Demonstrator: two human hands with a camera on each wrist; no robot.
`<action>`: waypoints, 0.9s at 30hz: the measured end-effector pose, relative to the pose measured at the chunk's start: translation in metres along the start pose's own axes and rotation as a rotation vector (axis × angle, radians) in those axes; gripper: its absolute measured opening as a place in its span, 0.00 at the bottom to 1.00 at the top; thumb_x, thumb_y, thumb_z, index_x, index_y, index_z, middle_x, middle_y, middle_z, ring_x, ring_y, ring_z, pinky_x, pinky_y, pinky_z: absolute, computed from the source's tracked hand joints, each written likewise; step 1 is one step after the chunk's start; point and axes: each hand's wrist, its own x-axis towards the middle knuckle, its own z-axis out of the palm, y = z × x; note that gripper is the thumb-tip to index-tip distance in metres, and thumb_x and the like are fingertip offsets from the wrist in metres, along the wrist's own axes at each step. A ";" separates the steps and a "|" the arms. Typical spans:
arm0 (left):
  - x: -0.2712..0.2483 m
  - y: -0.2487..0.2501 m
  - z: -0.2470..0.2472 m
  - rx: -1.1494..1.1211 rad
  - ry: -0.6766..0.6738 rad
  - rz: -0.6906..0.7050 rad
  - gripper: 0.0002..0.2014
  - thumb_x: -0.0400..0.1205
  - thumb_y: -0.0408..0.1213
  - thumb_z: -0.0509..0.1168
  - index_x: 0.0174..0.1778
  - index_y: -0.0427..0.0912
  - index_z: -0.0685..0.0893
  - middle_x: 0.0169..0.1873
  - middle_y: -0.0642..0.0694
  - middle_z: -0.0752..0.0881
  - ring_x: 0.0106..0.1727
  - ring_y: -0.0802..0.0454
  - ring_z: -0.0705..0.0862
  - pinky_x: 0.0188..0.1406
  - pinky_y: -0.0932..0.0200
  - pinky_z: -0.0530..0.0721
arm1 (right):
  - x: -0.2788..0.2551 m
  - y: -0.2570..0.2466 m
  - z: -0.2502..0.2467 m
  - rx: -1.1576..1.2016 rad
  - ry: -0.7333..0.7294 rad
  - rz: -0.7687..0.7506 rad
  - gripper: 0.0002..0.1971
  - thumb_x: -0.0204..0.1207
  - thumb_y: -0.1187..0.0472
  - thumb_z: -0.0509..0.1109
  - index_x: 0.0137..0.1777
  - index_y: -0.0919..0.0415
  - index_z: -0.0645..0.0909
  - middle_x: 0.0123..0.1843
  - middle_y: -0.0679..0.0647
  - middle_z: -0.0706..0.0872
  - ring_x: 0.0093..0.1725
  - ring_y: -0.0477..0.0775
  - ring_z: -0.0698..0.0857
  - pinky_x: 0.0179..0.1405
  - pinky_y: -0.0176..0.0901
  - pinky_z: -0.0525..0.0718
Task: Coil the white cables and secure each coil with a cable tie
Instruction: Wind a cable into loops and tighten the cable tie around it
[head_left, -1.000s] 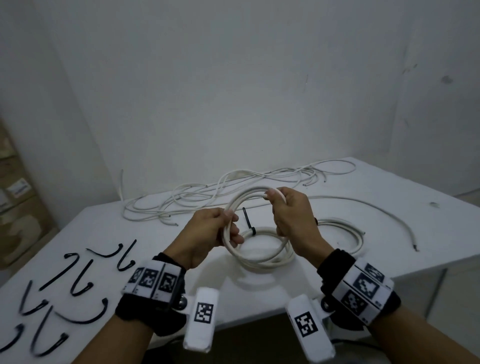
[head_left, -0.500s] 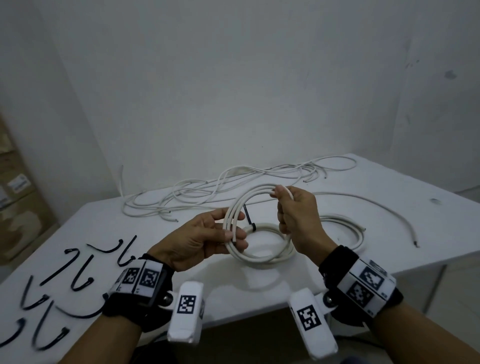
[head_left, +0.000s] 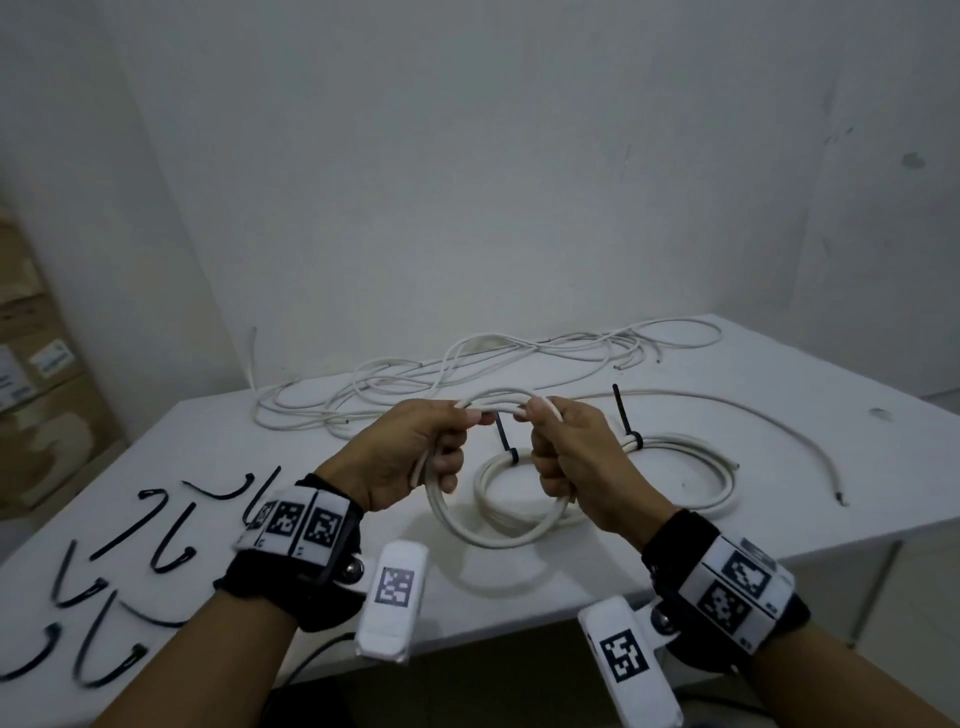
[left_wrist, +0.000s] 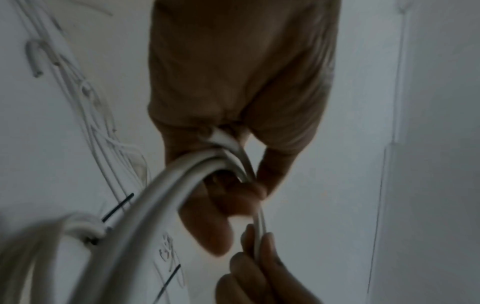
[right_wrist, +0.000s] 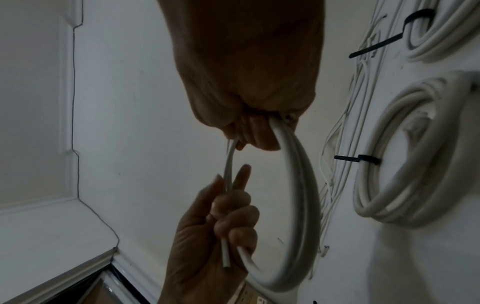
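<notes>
I hold a white cable coil (head_left: 497, 538) in the air above the white table (head_left: 831, 483). My left hand (head_left: 441, 447) grips its upper left, fingers curled round the strands, and a loose cable end (right_wrist: 225, 256) sticks out below this fist. My right hand (head_left: 545, 441) grips the upper right, close beside the left. In the left wrist view the strands (left_wrist: 161, 205) run through my left hand (left_wrist: 233, 181). The right wrist view shows my right hand (right_wrist: 249, 131) closed round the coil (right_wrist: 307, 185).
Two coils bound with black ties lie behind my hands, one in the middle (head_left: 485, 473), one to the right (head_left: 685, 447). Loose white cables (head_left: 467, 371) sprawl along the back edge. Several black cable ties (head_left: 104, 597) lie at the left. Cardboard boxes (head_left: 31, 389) stand beyond.
My left hand has slid from the coil's left side up to its top, close to my right hand. The coil now hangs lower below both fists.
</notes>
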 end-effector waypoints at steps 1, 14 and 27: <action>0.001 0.000 -0.003 -0.042 0.016 -0.007 0.10 0.85 0.34 0.60 0.54 0.33 0.83 0.22 0.52 0.65 0.19 0.58 0.65 0.16 0.65 0.69 | 0.001 -0.002 0.000 0.031 -0.039 0.024 0.15 0.84 0.49 0.59 0.40 0.59 0.72 0.22 0.46 0.64 0.21 0.44 0.59 0.16 0.33 0.59; -0.018 -0.015 -0.030 -0.235 0.300 0.018 0.07 0.84 0.36 0.62 0.47 0.35 0.82 0.20 0.53 0.62 0.16 0.60 0.57 0.12 0.68 0.51 | 0.000 0.006 0.015 -0.120 -0.266 0.119 0.13 0.88 0.60 0.54 0.61 0.66 0.76 0.39 0.62 0.86 0.36 0.61 0.88 0.41 0.54 0.86; -0.028 -0.024 -0.031 -0.495 0.276 0.123 0.12 0.88 0.41 0.56 0.45 0.38 0.77 0.22 0.52 0.64 0.18 0.59 0.63 0.12 0.67 0.64 | 0.006 0.017 0.052 -0.151 0.036 -0.088 0.09 0.87 0.58 0.55 0.51 0.57 0.77 0.28 0.53 0.69 0.18 0.44 0.66 0.14 0.37 0.72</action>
